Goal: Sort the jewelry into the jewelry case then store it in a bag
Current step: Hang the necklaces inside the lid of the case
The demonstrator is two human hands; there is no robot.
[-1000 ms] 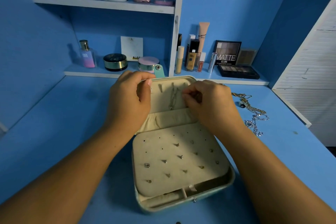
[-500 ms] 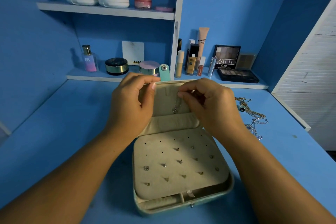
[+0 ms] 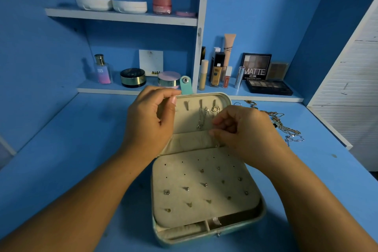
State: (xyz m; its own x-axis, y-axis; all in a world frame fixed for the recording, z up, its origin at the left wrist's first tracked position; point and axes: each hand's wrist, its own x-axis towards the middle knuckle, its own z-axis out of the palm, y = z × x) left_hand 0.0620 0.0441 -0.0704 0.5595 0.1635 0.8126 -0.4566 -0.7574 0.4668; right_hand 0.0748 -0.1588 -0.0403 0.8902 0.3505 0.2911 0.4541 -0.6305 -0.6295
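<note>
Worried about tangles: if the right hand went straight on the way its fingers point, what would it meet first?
The right hand, pinching a fine necklace, points its fingers leftward across the lid, so probably the hanging chain first, then the left hand holding the lid's edge. Depth is unclear.

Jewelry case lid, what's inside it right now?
One chain hangs from a hook; the right hand pinches a second chain beside it, above a pocket. The left hand hides the lid's left part.

This is a home dressing table (image 3: 71, 149). Perfume bottle (image 3: 102, 70) sits beyond the left hand (image 3: 150, 122), eyeshadow palette (image 3: 268, 87) beyond the right hand (image 3: 245, 131).
</note>
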